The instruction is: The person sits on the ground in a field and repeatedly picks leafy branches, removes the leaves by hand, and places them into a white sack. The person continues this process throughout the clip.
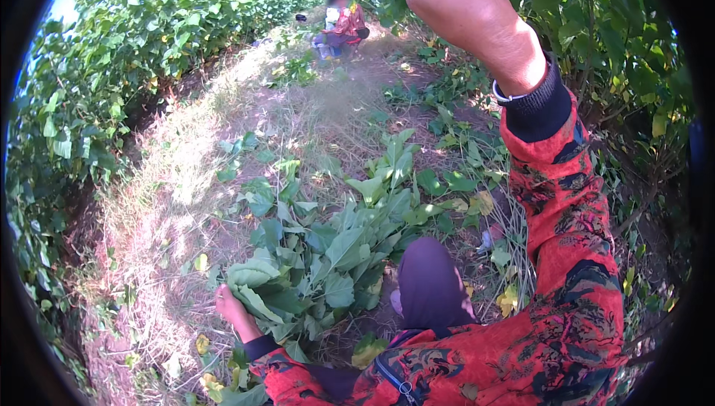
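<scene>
My left hand [233,308] is low at the left, its fingers closed on the edge of broad green leaves [254,274]. Those leaves belong to a heap of leafy cut branches [346,249] that lies on the ground in front of my bent knee [433,283]. High at the top edge, my right hand [452,1] is raised with the arm stretched out. Its fingertips fall outside the picture, so whether it holds anything is hidden. Thin bare stems [516,238] lie beside the heap on the right.
Tall leafy bushes line the left [72,126] and right [620,43] of a path of dry grass [184,182]. Farther up it, another person [346,23] crouches by some cut greenery [296,68]. Yellowed leaves [507,300] lie scattered near my knee.
</scene>
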`<state>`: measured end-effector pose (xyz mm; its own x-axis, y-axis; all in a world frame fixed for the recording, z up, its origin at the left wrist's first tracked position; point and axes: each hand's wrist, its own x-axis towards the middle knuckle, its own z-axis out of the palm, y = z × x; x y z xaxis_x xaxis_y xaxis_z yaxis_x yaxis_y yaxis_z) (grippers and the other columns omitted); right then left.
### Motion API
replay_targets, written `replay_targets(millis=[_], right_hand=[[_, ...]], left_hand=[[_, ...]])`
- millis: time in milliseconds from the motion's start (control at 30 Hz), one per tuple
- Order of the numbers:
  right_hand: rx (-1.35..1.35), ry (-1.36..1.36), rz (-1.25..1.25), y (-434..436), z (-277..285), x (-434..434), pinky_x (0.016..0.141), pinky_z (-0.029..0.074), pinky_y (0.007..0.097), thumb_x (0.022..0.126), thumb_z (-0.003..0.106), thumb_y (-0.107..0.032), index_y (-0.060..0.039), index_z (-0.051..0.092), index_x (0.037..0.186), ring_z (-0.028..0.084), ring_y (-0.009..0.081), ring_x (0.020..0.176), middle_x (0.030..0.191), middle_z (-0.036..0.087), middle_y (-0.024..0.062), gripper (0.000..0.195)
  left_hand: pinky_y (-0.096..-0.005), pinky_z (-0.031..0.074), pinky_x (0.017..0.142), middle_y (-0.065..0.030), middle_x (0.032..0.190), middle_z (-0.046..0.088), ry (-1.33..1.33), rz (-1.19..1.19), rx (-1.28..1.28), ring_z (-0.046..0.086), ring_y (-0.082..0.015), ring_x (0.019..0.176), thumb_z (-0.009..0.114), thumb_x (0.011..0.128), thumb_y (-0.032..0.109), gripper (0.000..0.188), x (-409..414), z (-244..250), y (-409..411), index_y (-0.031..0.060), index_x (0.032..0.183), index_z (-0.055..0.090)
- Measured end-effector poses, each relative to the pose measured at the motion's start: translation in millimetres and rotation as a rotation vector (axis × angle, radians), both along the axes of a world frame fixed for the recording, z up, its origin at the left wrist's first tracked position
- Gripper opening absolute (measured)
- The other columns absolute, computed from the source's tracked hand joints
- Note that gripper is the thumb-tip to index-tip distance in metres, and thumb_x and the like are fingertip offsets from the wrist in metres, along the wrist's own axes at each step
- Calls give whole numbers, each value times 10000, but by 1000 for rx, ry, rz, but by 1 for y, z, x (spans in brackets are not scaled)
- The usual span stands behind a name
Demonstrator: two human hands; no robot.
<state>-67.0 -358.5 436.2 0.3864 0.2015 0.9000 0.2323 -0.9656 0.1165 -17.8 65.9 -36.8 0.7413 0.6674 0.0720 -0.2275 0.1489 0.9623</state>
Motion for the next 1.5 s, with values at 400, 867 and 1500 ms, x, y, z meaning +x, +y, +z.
replay_targets(millis=[400, 867, 1500], right_hand=[[-490, -411, 397, 86, 10, 36, 437, 439, 296, 919, 510, -108, -75, 539, 862, 498, 151, 504, 612, 489, 51, 72], [-390, 184, -171, 77, -23, 113, 636, 465, 505, 949, 505, -287, -35, 603, 872, 599, 424, 730, 732, 614, 200, 281], [13, 647, -444, -180, -186, 33, 675, 462, 540, 949, 496, -311, -67, 559, 952, 605, 438, 788, 776, 629, 213, 252]], left_hand=[[-269, 444, 697, -15, 837, 584, -11, -1, -95, 518, -100, 754, 521, 931, 151, 160, 13, -19, -1, 16, 920, 605], [-271, 473, 694, -30, 838, 614, -87, -47, -264, 556, -106, 742, 518, 942, 147, 140, 19, -22, 6, 28, 928, 590], [-259, 433, 688, -8, 813, 590, 57, -51, 7, 509, -91, 744, 545, 931, 152, 144, 4, -2, -18, 33, 880, 607]])
